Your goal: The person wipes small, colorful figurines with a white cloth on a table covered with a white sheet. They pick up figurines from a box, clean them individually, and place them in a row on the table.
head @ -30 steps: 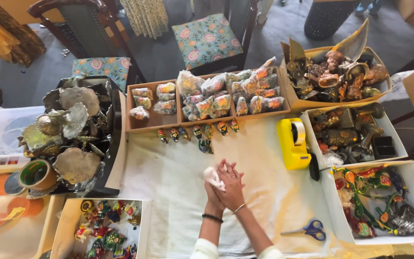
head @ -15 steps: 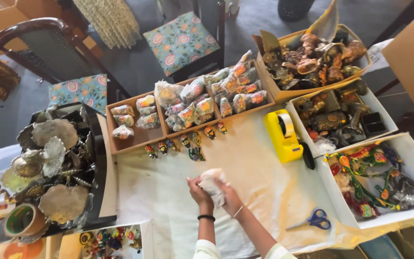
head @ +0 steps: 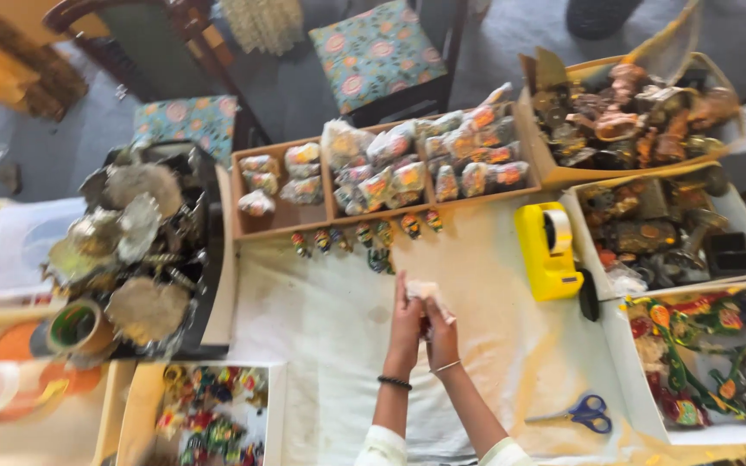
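Both my hands meet over the middle of the cloth-covered table (head: 321,328). My left hand (head: 405,326) and my right hand (head: 442,332) press together around a small clear plastic packet (head: 425,292) with something pale inside; its top sticks out above my fingers. Just beyond my hands a row of small colourful figurines (head: 364,237) lies along the front of a wooden tray (head: 282,226) filled with similar filled packets (head: 407,168).
A yellow tape dispenser (head: 547,250) lies to the right, blue scissors (head: 584,412) near the front right. Boxes of brass and painted ornaments (head: 701,345) line the right side. Metal plates (head: 135,250) are piled on the left, with a tape roll (head: 75,326). Chairs (head: 377,52) stand behind the table.
The view has shifted and come closer. My hands stay joined around the packet and have moved slightly farther from me, toward the row of figurines.
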